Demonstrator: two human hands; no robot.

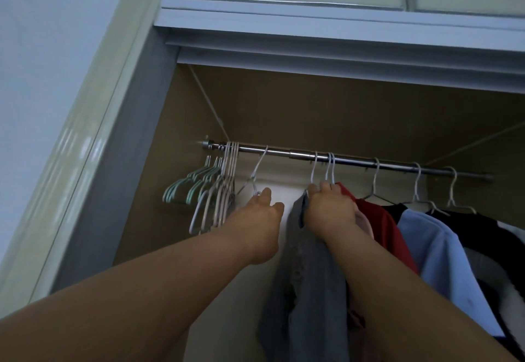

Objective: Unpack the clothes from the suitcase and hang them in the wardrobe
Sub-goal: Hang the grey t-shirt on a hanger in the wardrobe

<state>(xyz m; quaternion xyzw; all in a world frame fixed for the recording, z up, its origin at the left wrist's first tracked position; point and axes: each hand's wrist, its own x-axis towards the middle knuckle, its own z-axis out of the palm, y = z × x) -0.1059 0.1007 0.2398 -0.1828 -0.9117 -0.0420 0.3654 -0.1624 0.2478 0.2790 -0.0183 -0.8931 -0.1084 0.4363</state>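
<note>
Head cam, looking up into an open wardrobe (pixel 127 163) with a metal rail (pixel 355 160) across it. Can't see the bottom of any clothes: all cut off by the frame edge or blocked by the two bare forearms.

Can't tell whether the left hand (pixel 262 214) is pinching the tilted empty white hanger (pixel 257 175) or only touching it. Fingertips sit right against the wire below the hook, grip hidden behind the hand.

Right hand (pixel 331 209) clenched round the top of a grey garment (pixel 309 276), just under the hooks, knuckles covering the hanger itself. Grey garment hangs below the rail, right beside a red garment (pixel 382 228). Bit of pink fabric (pixel 365 223) peeking out under that wrist, too covered to name.

Counting now: seven separate hooks on the rail, plus a bunched stack of white hangers (pixel 224 194) and teal hangers (pixel 186 187) at the far left, too blurry to count. Further right, one light blue garment (pixel 434 248) and one black garment (pixel 483 228), both partly out of frame.
</note>
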